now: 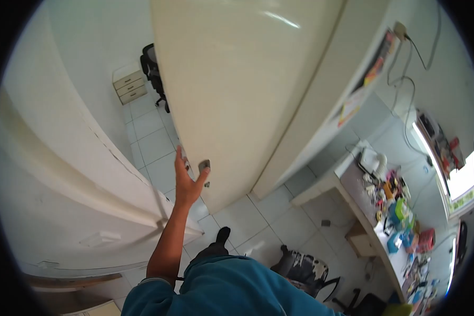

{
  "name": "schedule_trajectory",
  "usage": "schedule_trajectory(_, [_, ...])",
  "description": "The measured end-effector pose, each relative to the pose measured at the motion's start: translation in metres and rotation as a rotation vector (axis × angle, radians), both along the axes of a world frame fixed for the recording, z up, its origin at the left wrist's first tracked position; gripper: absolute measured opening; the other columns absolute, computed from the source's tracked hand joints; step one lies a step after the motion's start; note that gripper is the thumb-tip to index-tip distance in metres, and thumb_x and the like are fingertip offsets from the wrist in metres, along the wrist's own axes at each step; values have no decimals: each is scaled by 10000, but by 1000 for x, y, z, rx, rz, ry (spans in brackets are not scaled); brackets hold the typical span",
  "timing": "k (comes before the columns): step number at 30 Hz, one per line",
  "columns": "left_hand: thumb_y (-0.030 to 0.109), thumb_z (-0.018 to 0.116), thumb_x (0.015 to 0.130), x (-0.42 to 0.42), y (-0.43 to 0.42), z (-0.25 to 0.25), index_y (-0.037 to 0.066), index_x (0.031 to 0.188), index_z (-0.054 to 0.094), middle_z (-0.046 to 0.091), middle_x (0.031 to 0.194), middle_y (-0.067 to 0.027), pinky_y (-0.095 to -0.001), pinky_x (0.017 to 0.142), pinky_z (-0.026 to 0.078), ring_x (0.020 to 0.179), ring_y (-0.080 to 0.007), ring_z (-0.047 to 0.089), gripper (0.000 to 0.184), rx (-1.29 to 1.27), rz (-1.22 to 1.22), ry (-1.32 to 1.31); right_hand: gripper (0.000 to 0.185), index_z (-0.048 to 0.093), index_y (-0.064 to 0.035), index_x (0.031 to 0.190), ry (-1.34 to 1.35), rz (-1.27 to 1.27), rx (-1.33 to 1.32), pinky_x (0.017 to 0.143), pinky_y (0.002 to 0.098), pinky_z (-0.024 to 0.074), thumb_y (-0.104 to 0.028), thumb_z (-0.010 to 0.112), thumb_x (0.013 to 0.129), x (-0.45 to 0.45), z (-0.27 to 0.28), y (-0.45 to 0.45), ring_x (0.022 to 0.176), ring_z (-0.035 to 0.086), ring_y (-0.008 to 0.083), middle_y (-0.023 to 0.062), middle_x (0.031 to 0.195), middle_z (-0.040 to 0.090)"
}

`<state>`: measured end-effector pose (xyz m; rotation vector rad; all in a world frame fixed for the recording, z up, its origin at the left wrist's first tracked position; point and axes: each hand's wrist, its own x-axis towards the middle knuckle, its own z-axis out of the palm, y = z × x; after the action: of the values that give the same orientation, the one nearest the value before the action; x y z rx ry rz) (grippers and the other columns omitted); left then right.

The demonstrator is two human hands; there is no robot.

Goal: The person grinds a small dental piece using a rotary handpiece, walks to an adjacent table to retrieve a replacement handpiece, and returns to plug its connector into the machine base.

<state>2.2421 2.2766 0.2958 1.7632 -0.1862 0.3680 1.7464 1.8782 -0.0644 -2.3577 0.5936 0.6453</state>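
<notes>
A cream door [237, 95] stands partly open in front of me. My left hand [188, 181] is at its free edge, with the fingers stretched along the edge side and the thumb on the front face. The thumb touches the metal door lock [204, 165], and a small metal piece sits just below it. Thumb and fingers straddle the edge of the door, gripping it. My right hand is out of sight.
Through the gap are a white drawer cabinet [129, 84] and a black office chair [151, 68]. A worn chair [305, 268] stands near me. A cluttered workbench [347, 181] runs along the right, under hanging cables [408, 79]. White tiles [247, 221] cover the floor.
</notes>
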Motion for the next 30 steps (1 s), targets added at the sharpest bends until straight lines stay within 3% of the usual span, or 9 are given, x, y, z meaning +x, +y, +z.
schedule_trajectory(2, [173, 827, 998, 20, -3, 10, -29, 1758, 184, 503, 1593, -244, -476, 1216, 474, 1438, -345, 568, 1016, 25, -40, -69, 373, 867, -70, 1216, 49, -261, 174, 979, 460, 614, -368, 743, 1029, 39, 21, 18, 1105, 796, 308, 171, 1196, 843])
schedule_trajectory(4, [170, 801, 1024, 23, -9, 15, -52, 1648, 308, 641, 1429, -229, -438, 1109, 545, 1270, -297, 681, 826, -110, -20, 51, 375, 865, -66, 1218, 35, -321, 236, 983, 462, 614, -367, 740, 1032, 83, 37, 27, 1109, 796, 309, 165, 1201, 843])
schedule_trajectory(6, [147, 767, 1057, 25, -20, 0, -41, 1496, 404, 721, 1256, -204, -401, 971, 596, 1080, -262, 747, 600, -199, 72, -19, 378, 864, -62, 1220, 14, -345, 266, 988, 463, 614, -366, 737, 1036, 122, 46, 27, 1113, 796, 311, 160, 1205, 844])
schedule_trajectory(12, [108, 731, 1098, 22, -10, 18, -19, 1363, 444, 734, 1086, -159, -356, 818, 602, 909, -228, 756, 411, -72, -41, 100, 385, 860, -51, 1228, -15, -311, 269, 1001, 468, 613, -364, 730, 1046, 207, 50, 5, 1126, 795, 315, 142, 1217, 845])
schedule_trajectory(17, [224, 745, 1118, 32, -9, 3, -38, 1381, 456, 690, 1190, -255, -458, 995, 558, 1096, -395, 722, 470, 53, -126, 129, 391, 857, -41, 1234, -21, -260, 256, 1012, 472, 612, -362, 724, 1054, 262, 54, -14, 1136, 794, 318, 128, 1227, 846])
schedule_trajectory(20, [228, 745, 1119, 38, -19, -1, -32, 1408, 465, 682, 1232, -254, -460, 998, 555, 1134, -394, 718, 478, -137, -178, 242, 395, 855, -35, 1237, -36, -231, 252, 1018, 475, 611, -360, 720, 1059, 281, 52, -27, 1143, 793, 320, 120, 1233, 847])
schedule_trajectory(23, [225, 757, 1112, 41, -26, 11, -25, 1421, 478, 676, 1249, -252, -463, 1005, 548, 1161, -387, 708, 486, 27, -133, 109, 399, 853, -29, 1241, -68, -201, 259, 1025, 477, 611, -359, 716, 1064, 291, 43, -44, 1149, 793, 322, 111, 1240, 847])
schedule_trajectory(30, [212, 782, 1093, 50, -40, 0, -22, 1435, 493, 679, 1251, -244, -469, 1012, 547, 1158, -385, 706, 506, 31, -130, 91, 424, 843, -28, 1190, -46, -191, 253, 1033, 480, 602, -406, 692, 1073, 307, 47, -70, 1160, 780, 338, 135, 1219, 838])
